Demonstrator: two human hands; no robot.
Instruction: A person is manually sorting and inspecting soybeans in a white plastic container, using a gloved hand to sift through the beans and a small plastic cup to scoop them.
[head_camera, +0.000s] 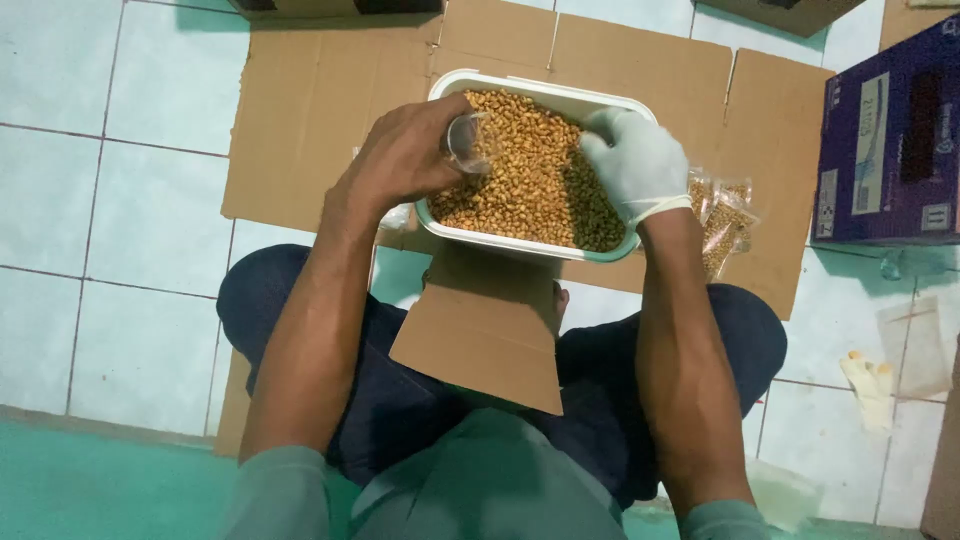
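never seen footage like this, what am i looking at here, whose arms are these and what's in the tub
There is one picture, taken by a camera worn on a person's head, looking down at their own arms and lap as they sit on a tiled floor. No machine is involved. The bare left hand holds a small clear cup over a white tub full of golden-brown nuts or kernels. The right hand, in a white glove, reaches into them. The tub rests on flattened cardboard. Small filled clear bags lie to the right, near a dark blue box.
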